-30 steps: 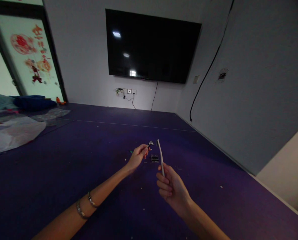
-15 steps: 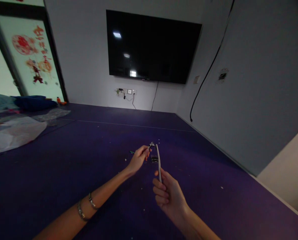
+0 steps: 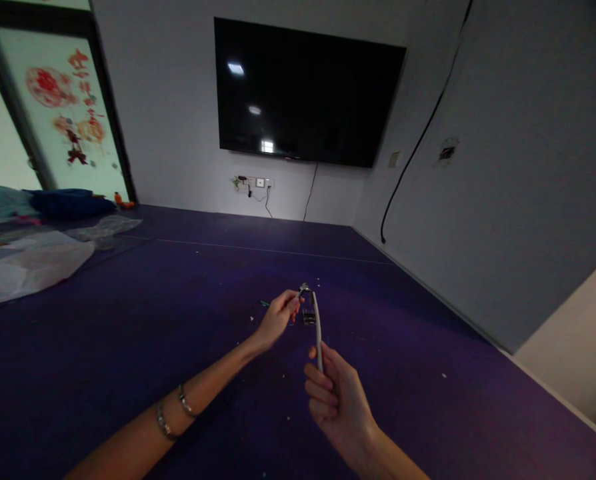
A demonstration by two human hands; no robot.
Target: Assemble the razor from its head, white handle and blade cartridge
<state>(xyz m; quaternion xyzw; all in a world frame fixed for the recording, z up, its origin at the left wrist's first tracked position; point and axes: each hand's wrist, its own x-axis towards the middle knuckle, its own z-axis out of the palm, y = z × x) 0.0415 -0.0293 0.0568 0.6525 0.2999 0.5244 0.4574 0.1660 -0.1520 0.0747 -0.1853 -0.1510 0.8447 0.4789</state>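
In the head view my right hand (image 3: 341, 397) is closed around a thin, slightly curved, pale grey strip (image 3: 318, 327), which stands nearly upright. Farther out, my left hand (image 3: 278, 319) pinches a small silvery piece (image 3: 305, 287), too small to name, close beside the strip's top end. Whether the two touch I cannot tell. On the purple surface behind the strip lies a small dark object with a clear edge (image 3: 308, 318). A thin green item (image 3: 264, 303) lies just left of my left hand, and small white scraps are scattered about.
A purple floor-like surface (image 3: 178, 320) spreads under my hands. Clear and white plastic sheets (image 3: 38, 267) lie at the left, near dark blue cloth (image 3: 68, 203). A black cable (image 3: 418, 140) hangs down the right wall. A television (image 3: 303, 93) is mounted ahead above wall sockets (image 3: 261, 183).
My right hand and the top of the pale strip have moved slightly down. My left hand stays nearly still with the silvery piece.
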